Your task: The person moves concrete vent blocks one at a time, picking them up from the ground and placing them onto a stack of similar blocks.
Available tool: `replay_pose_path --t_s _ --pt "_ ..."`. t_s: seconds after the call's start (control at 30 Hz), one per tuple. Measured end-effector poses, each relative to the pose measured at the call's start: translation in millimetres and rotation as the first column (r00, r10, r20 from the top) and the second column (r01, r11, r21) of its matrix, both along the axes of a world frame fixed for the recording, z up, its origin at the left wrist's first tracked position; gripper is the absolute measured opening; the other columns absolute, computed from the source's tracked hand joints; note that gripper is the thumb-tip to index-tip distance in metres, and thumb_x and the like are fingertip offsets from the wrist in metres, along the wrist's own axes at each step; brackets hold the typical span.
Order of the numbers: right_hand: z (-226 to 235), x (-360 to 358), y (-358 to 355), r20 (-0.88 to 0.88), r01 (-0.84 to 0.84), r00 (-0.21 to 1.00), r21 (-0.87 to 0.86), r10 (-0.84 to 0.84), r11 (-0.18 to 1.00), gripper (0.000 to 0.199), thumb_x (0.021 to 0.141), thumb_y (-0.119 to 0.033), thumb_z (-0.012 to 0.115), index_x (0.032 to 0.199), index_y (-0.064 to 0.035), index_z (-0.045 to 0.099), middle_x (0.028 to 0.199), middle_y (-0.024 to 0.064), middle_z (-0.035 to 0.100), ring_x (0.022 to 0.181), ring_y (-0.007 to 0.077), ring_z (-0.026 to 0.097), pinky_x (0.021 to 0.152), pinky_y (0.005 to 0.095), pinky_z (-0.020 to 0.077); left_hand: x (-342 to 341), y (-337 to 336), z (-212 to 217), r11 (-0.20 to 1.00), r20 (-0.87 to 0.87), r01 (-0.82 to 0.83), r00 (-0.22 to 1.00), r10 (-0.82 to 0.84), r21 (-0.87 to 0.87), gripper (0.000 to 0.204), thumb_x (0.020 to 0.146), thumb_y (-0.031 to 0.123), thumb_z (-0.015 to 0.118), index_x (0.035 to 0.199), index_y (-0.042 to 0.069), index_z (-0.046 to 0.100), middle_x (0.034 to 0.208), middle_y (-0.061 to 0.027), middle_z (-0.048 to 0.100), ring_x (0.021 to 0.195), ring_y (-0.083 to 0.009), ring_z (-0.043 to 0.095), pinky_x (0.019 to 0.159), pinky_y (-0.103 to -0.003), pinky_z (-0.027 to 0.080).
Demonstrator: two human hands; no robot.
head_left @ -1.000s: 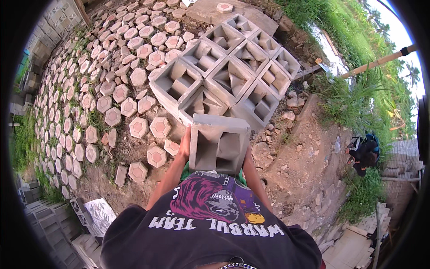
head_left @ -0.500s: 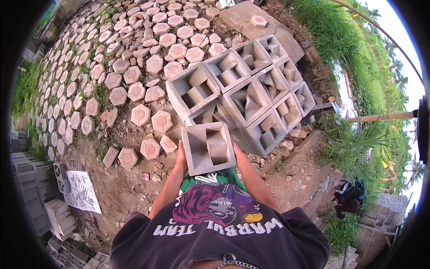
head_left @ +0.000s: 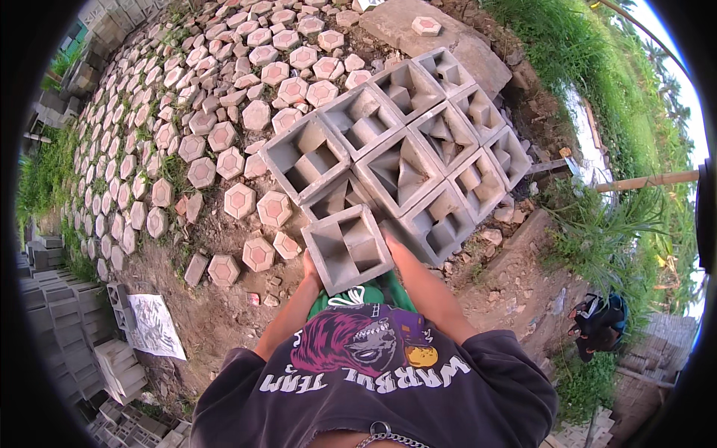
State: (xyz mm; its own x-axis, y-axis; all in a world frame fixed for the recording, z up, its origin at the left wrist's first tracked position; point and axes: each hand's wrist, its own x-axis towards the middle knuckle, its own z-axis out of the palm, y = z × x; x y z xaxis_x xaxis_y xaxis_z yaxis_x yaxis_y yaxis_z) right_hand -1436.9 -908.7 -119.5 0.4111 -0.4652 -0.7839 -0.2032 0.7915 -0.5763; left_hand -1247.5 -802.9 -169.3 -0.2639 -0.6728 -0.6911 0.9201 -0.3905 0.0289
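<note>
Outdoor block-making yard, probably: hollow concrete blocks (head_left: pixel 403 160), hexagonal pavers (head_left: pixel 239 200), dirt ground (head_left: pixel 515 284).

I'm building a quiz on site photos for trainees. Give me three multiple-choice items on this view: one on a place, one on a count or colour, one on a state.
1. Where is the grey hollow concrete block that the person carries?
A. In front of the chest, at the near edge of the laid blocks
B. On the hexagonal pavers
C. By the dark bag in the grass

2. What colour is the carried block?
A. Red
B. Grey
C. Green

3. How is the block supported?
A. Lying flat on the soil
B. Leaning on a pole
C. Held up between both hands

Answers: 1 A, it sits just above the shirt, next to the laid blocks. 2 B, it is the same grey as the laid ones. 3 C, the left hand and right hand press on its two sides and nothing lies under it.
</note>
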Motion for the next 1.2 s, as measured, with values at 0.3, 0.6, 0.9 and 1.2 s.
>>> replay_pose_path --t_s 0.3,0.6,0.9,1.2 --pt "-50.6 -49.0 17.1 -0.135 0.052 0.990 0.097 -0.039 0.994 0.059 0.091 -0.052 0.039 0.129 -0.0081 0.048 0.130 0.0109 0.051 0.116 0.0280 0.050 0.100 0.0408 0.0383 -8.6 -8.5 22.3 0.994 0.052 0.092 0.994 -0.095 0.050 0.063 0.090 0.054 0.025 0.134 0.013 0.044 0.132 -0.0113 0.049 0.119 -0.0343 0.048 0.102 -0.051 0.036" --pt "-54.5 -74.8 87.7 0.142 0.455 0.665 0.701 -0.733 0.549 0.064 0.092 -0.054 0.030 0.133 -0.0070 0.044 0.139 0.0144 0.041 0.126 0.0335 0.039 0.109 0.0486 0.0233 -16.9 -2.4 30.4 0.993 0.068 0.039 0.997 -0.047 0.113 0.066 0.090 0.055 0.024 0.137 0.011 0.039 0.136 -0.0129 0.045 0.121 -0.0355 0.046 0.102 -0.052 0.036" --pt "17.2 -68.6 77.5 0.330 0.413 0.557 0.686 -0.762 0.599 0.065 0.095 -0.053 0.019 0.138 -0.0068 0.036 0.139 0.0143 0.040 0.127 0.0336 0.039 0.109 0.0487 0.0259 -25.2 -11.4 39.9 0.995 0.077 -0.046 0.996 0.039 0.088 0.071 0.088 0.061 0.024 0.135 0.012 0.042 0.134 -0.0125 0.047 0.119 -0.0347 0.047 0.101 -0.051 0.037" --pt "45.9 -75.9 62.0 0.160 0.451 0.778 0.532 -0.608 0.717 0.060 0.090 -0.044 0.054 0.132 -0.0045 0.039 0.131 0.0165 0.045 0.118 0.0288 0.048 0.102 0.0434 0.0399 -36.4 -17.1 19.2 0.995 0.042 -0.092 0.995 0.091 0.025 0.076 0.084 0.066 0.026 0.133 0.012 0.044 0.131 -0.0124 0.049 0.117 -0.0343 0.048 0.101 -0.050 0.037"
